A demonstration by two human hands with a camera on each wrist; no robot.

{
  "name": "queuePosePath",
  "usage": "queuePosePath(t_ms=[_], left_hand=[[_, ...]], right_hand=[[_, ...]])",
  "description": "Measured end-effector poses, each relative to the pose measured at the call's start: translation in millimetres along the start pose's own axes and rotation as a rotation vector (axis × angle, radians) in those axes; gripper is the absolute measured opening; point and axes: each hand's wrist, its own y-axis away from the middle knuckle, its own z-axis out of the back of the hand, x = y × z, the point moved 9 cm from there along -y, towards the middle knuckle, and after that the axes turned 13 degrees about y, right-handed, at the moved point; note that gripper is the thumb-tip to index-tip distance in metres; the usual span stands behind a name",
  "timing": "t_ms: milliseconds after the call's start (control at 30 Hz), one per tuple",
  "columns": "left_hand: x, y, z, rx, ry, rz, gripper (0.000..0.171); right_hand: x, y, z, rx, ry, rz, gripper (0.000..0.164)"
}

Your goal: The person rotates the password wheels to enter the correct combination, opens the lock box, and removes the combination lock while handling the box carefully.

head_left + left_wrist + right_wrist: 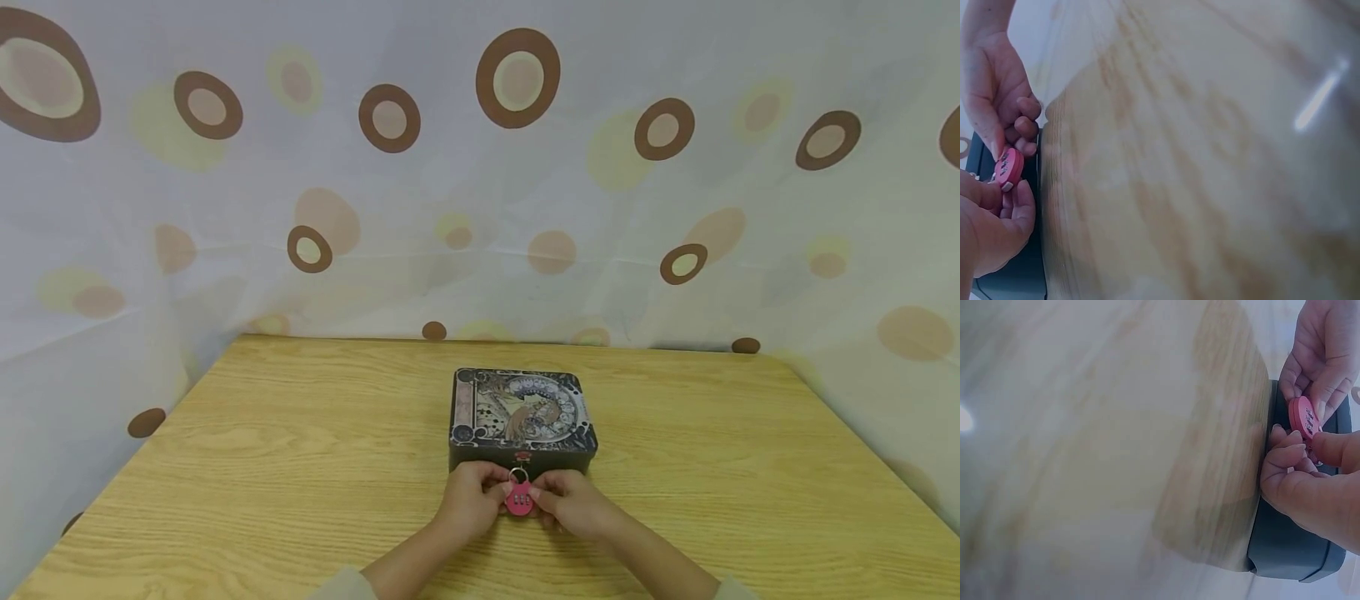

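Pinching a pink lock [519, 500] from both sides, two hands work close together at the front of a dark box [462, 461]. The left hand [471, 502] has its thumb on one edge of the lock, its fingers curled in behind; the right hand [573, 502] mirrors it on the other edge, so both grips are narrow. A row of number dials faces up toward the person, and the shackle [518, 472] points at the box, just below a red clasp [522, 456]. From where I stand I can't tell whether the shackle passes through it. The box sits flat on the wooden table [300, 450], its lid down and covered in ornate printed artwork. Pale sleeves [343, 586] end partway up the forearms. Behind the table hangs a whitish cloth [450, 192] patterned with brown rings and with soft yellow and peach spots.
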Motion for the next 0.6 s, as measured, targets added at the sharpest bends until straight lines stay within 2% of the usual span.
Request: queuePosePath(t_ms=[67,100,133,300,333,367,600], left_hand=[[0.4,-0.2,0.4,0.001,0.004,-0.008,0.011],[2.0,-1.4,0.4,0.008,0.009,-0.046,0.012],[3.4,-1.9,0.4,0.009,0.007,-0.049,0.012],[2.8,-1.4,0.7,-0.005,0.016,-0.019,0.012],[0.9,0.1,0.8,-0.014,0.015,0.021,0.010],[-1.0,1.0,0.9,-0.017,0.018,0.027,0.010],[-1.3,1.0,0.6,-0.023,0.020,0.021,0.009]], right_hand=[[-0.1,0.3,0.1,-0.002,0.002,-0.003,0.021],[-0.2,0.4,0.2,-0.003,0.004,-0.004,0.021],[-0.5,0.4,0.2,-0.003,0.004,-0.009,0.020],[-1.5,-0.4,-1.1,0.000,0.004,-0.006,0.019],[-1.3,-0.8,-1.5,0.001,0.004,0.001,0.019],[-1.2,-1.3,-1.8,0.002,0.003,0.007,0.019],[-0.1,-1.8,-2.7,0.012,-0.006,0.009,0.019]])
